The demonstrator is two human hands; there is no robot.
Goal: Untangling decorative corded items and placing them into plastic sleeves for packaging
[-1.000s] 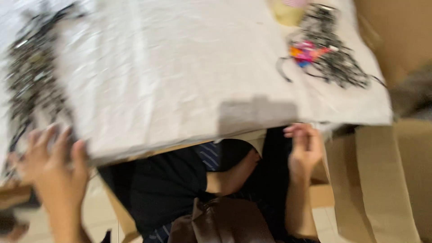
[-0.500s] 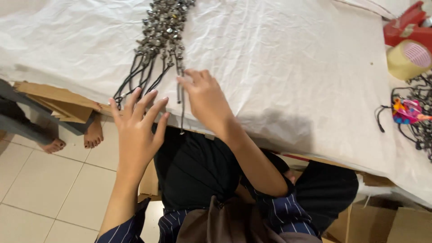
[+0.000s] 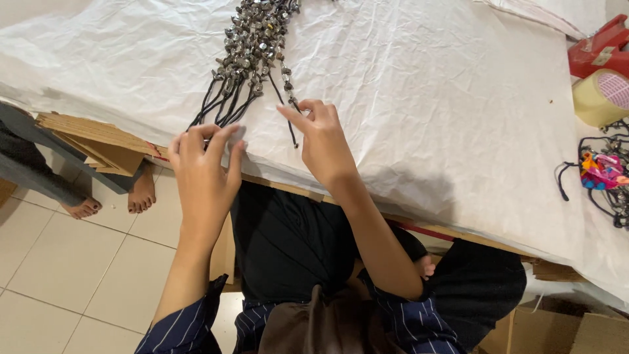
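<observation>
A bunch of black cords strung with silver beads (image 3: 252,49) lies on the white paper-covered table (image 3: 426,98), its loose cord ends trailing toward the near edge. My left hand (image 3: 204,167) is at the table edge, fingers pinched together on the ends of the black cords. My right hand (image 3: 322,141) rests on the paper just right of the bunch, index finger and thumb touching a single beaded cord (image 3: 288,98) that hangs apart from the others.
At the right edge are a yellowish tape roll (image 3: 601,97), a red tool (image 3: 599,46) and a colourful tangle of cords (image 3: 599,172). Stacked cardboard (image 3: 98,137) sticks out under the table at left. Another person's bare feet (image 3: 114,200) stand on the tiled floor.
The view swung from the table's right part to the beaded bunch. Both hands came onto the cords; the left closed from spread fingers to a pinch on the cord ends.
</observation>
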